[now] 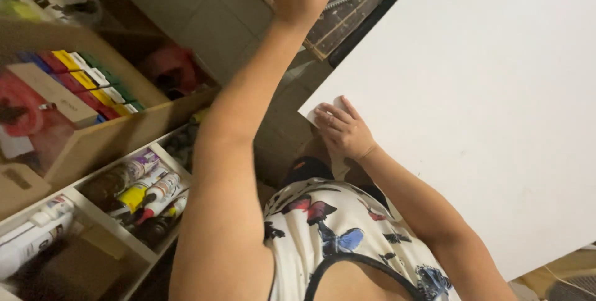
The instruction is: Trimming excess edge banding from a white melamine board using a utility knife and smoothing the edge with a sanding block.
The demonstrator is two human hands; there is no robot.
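Fingers (332,116) on smooth white board (484,90)

Matt white board (484,108), smooth and even, paper-faced by the look. Small white scrap (323,109) of cloth or paper, soft and creased, under the right hand (343,131). Raw wooden shelving (118,132), dull and unvarnished. Glossy plastic bottles (144,190) and tubes with shiny labels. Coated cardboard boxes (93,80), slightly sheened. Thin printed cloth top (338,229), matt. Rough grey floor tiles (205,9).

dim warm light, bright white board (484,108), blurred edges, shadowed shelves (118,214).
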